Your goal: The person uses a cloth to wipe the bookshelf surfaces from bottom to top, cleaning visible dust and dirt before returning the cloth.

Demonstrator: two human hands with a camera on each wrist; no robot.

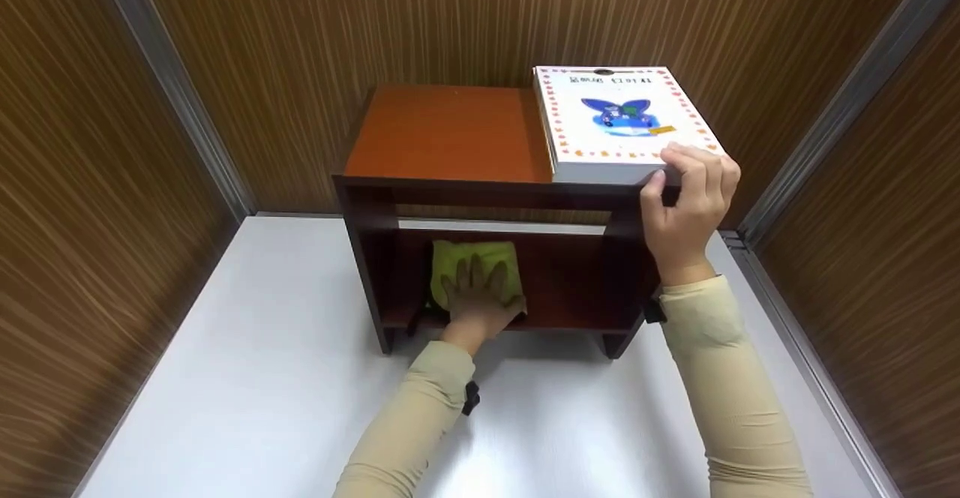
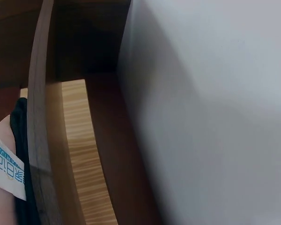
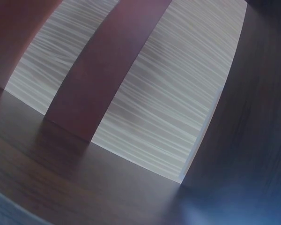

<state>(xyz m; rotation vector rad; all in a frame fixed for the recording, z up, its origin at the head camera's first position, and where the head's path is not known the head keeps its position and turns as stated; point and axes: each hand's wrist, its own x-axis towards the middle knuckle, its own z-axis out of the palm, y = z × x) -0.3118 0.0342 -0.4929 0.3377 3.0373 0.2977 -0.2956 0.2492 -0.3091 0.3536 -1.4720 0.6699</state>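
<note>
My left hand lies with fingers spread on a folded yellow-green cloth, on the lower shelf of a small dark-brown wooden rack. In the left wrist view, part of the hand shows beside dark fabric and a white tag with blue print. My right hand grips the near right corner of a thick white book or stack of books on the rack's top. Its fingertips rest over the cover and the thumb is against the front edge. The right wrist view shows no hand.
The rack has a reddish-brown top and dark side panels. It stands on a white surface. Wood-grain walls enclose it at the back and sides, with grey metal strips along the corners.
</note>
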